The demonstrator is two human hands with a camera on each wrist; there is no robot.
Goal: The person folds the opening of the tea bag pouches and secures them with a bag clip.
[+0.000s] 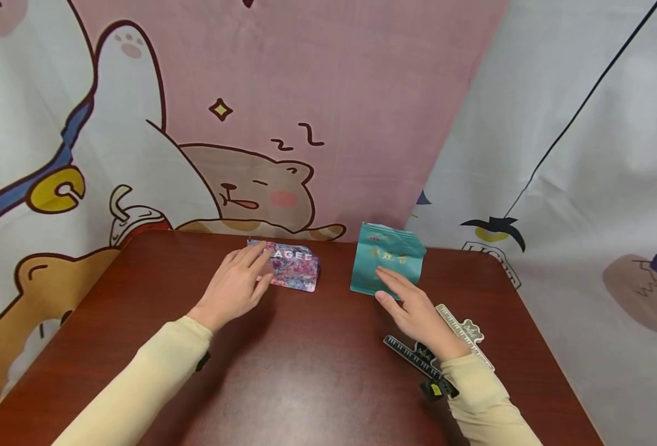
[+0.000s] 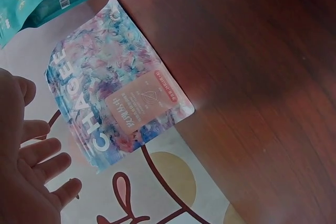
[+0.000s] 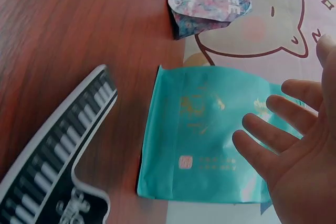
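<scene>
A pink and blue floral pouch lettered CHAGEE (image 1: 295,267) stands at the table's back edge, a salmon label on its front in the left wrist view. My left hand (image 1: 238,282) hovers before it, fingers spread and holding nothing; in the head view it covers the pouch's left end. To the right stands a teal pouch (image 1: 390,251) with gold characters. My right hand (image 1: 412,306) is in front of this one, fingers extended, nothing in its grasp. Below the right hand lie a black piano-key clip (image 1: 412,356) and a white piano-key clip (image 1: 455,323), both partly hidden by the hand and forearm.
The dark red-brown table (image 1: 306,371) ends at a cartoon-printed cloth (image 1: 362,124) hanging right behind both pouches. A strip of bare tabletop separates the pouches. Each wrist bears a dark camera strap.
</scene>
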